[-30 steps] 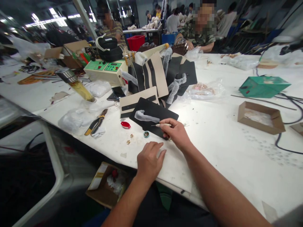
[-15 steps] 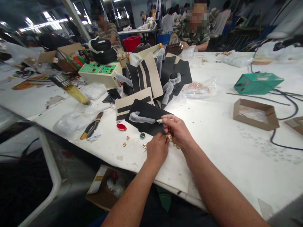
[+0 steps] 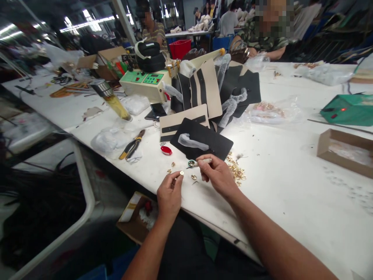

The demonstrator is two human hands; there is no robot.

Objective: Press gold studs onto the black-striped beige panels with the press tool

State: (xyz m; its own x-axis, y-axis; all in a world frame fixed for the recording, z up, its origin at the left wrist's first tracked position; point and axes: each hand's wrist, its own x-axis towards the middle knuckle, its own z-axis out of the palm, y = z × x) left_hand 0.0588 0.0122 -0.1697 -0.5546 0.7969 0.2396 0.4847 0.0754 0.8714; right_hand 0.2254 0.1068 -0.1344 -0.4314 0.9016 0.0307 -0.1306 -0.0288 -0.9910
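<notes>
Pinched between the thumb and fingers of my left hand is a small gold metal fitting, held just above the table near its front edge. My right hand grips a thin pointed tool with a pale handle; whether it is an awl or a brush I cannot tell. Its tip is beside a small round pot with a greenish rim. Behind that hand lies a flat black panel, with a strap wrapped in white film on it. A pile of gold fittings sits right of my right hand.
A red oval object and pliers lie on the left. Behind are stacked beige and black panels, a bottle and a control box. A cardboard tray stands right. Co-workers sit across the table.
My hands have moved off the black panel and apart. The left now shows a gold fitting in its fingertips; the right has brought the pointed tool down to the pot. The view has shifted.
</notes>
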